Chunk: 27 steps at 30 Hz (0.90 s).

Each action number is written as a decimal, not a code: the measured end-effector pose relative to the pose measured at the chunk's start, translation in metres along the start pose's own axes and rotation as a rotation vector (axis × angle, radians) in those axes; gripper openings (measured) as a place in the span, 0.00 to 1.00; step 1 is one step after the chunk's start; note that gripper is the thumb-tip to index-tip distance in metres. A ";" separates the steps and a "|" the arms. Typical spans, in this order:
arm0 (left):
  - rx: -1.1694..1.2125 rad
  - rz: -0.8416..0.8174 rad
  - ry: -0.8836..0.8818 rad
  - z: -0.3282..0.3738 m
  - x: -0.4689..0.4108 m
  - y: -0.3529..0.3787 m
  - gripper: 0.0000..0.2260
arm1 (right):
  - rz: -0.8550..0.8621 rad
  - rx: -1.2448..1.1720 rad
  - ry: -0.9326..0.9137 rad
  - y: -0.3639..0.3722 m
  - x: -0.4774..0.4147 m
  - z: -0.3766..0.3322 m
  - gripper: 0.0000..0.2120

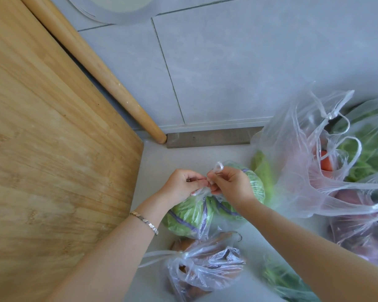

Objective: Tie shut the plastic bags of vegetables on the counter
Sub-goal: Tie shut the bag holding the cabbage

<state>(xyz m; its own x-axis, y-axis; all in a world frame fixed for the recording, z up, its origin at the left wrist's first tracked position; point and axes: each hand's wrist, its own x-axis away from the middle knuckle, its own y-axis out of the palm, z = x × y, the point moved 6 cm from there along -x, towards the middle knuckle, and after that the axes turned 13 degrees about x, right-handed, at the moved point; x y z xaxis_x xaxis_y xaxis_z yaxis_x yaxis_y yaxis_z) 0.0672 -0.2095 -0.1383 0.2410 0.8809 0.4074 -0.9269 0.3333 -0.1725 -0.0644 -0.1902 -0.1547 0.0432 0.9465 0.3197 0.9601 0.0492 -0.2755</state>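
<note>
A clear plastic bag holding a green cabbage (pixel 192 216) lies on the pale counter (pixel 153 171) in the middle. Both hands meet above it at its gathered handles. My left hand (pixel 181 184) pinches one twisted handle, and my right hand (pixel 229 182) pinches the other, whose white loop sticks up past the fingers. In front of the cabbage sits a tied bag of brown-orange vegetables (pixel 205 267). To the right stands a large loose bag (pixel 310 153) with red and green produce inside, its handles knotted at the top.
A big bamboo cutting board (pixel 52 149) leans at the left with a wooden rolling pin (pixel 100 73) behind it. Grey wall tiles (pixel 249 73) rise at the back. More bagged greens (pixel 288 282) lie at the lower right, and a pinkish bag (pixel 362 240) at the far right.
</note>
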 end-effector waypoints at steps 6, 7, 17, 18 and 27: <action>-0.005 0.030 -0.001 -0.004 0.000 0.002 0.07 | 0.056 0.035 0.031 0.001 -0.001 0.000 0.09; -0.003 0.058 -0.006 -0.007 0.000 0.003 0.08 | 0.070 0.063 0.032 0.002 -0.001 0.000 0.07; 0.057 0.214 0.026 -0.010 0.004 0.003 0.09 | 0.138 0.455 -0.268 -0.002 0.009 -0.015 0.09; 0.038 0.207 0.025 -0.009 0.005 0.004 0.08 | 0.137 0.487 -0.298 -0.003 0.009 -0.017 0.10; 0.128 0.109 0.006 -0.014 0.006 0.003 0.07 | 0.029 0.773 -0.472 0.011 0.003 -0.031 0.11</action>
<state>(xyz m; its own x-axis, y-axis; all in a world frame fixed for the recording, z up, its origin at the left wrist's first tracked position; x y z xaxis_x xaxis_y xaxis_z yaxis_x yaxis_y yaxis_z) 0.0695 -0.1984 -0.1491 0.1384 0.9118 0.3866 -0.9766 0.1904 -0.0996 -0.0453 -0.1968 -0.1281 -0.2169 0.9746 -0.0554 0.4998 0.0622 -0.8639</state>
